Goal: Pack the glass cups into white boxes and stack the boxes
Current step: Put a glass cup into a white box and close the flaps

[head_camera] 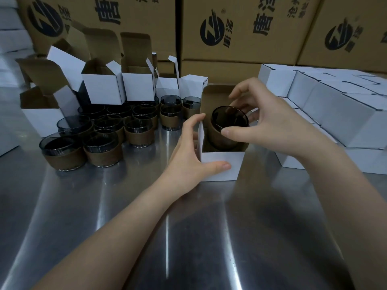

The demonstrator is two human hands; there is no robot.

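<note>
Two hands work over the steel tabletop [188,237]. Nearest, the left hand [194,151] braces the open white box [219,166], its grip closed around the near-left corner, thumb on the front wall and fingers at the side flap. In the box's mouth sits the glass cup [229,124], partly lowered and slightly tilted, with the right hand [270,122] keeping a fingertip grip on its rim. My worry is that the tilted cup catches a wall or flap and jams, or slips from so light a pinch. Beyond, loose cups [100,132] crowd the left, empty boxes [104,88] stand behind them, closed boxes [345,114] lie stacked at right, and brown cartons [240,28] back everything.
</note>
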